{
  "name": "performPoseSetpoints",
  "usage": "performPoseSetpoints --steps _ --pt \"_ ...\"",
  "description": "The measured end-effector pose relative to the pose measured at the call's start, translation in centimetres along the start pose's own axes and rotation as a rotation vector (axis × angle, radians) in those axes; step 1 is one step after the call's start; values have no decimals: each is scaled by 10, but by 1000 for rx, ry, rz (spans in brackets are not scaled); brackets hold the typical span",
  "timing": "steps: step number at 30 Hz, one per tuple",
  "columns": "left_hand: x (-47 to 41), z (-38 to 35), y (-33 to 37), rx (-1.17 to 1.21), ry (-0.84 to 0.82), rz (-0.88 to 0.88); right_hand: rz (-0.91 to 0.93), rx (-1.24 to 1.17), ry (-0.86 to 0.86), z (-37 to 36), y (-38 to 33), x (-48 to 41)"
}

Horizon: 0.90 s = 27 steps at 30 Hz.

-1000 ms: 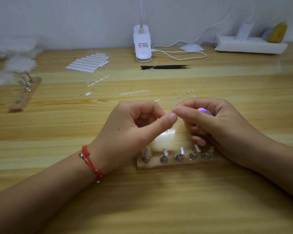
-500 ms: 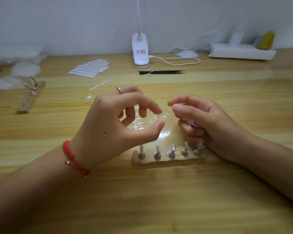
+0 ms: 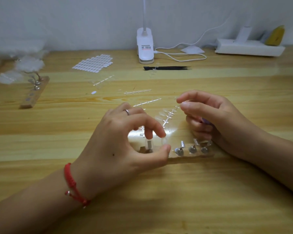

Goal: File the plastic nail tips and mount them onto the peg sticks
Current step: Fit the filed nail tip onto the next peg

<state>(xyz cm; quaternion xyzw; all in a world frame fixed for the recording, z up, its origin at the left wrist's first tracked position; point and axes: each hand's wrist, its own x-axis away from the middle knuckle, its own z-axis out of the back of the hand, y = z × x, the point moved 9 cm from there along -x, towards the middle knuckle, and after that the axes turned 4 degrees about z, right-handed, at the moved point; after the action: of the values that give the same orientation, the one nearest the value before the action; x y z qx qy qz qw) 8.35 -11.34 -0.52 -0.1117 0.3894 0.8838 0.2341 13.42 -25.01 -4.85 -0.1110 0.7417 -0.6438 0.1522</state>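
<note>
Pinched a clear nail tip [image 3: 164, 141] between thumb and forefinger of the left hand [image 3: 125, 149], low in the centre of the frame, just above the row of peg sticks [image 3: 181, 146] on their wooden base [image 3: 193, 155]. Held it roughly upright, long axis near vertical (hard to be surer with clear plastic). Hovered nearest the pegs at the row's left end, partly hidden behind that thumb. Pinched the end of the tip strip [image 3: 169, 116] in the right hand [image 3: 213, 119], up and right of the pegs, with something purple [image 3: 205, 121] tucked under curled fingers. Judged the left hand nearer: only a short descent onto a free peg.
</note>
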Motion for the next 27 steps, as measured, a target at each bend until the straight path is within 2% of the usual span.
performPoseSetpoints --steps 10,27 --pt "1 1 7 -125 36 -45 4 14 9 0 -1 1" --pt "1 -4 4 -159 7 -27 4 16 17 0 -2 1"
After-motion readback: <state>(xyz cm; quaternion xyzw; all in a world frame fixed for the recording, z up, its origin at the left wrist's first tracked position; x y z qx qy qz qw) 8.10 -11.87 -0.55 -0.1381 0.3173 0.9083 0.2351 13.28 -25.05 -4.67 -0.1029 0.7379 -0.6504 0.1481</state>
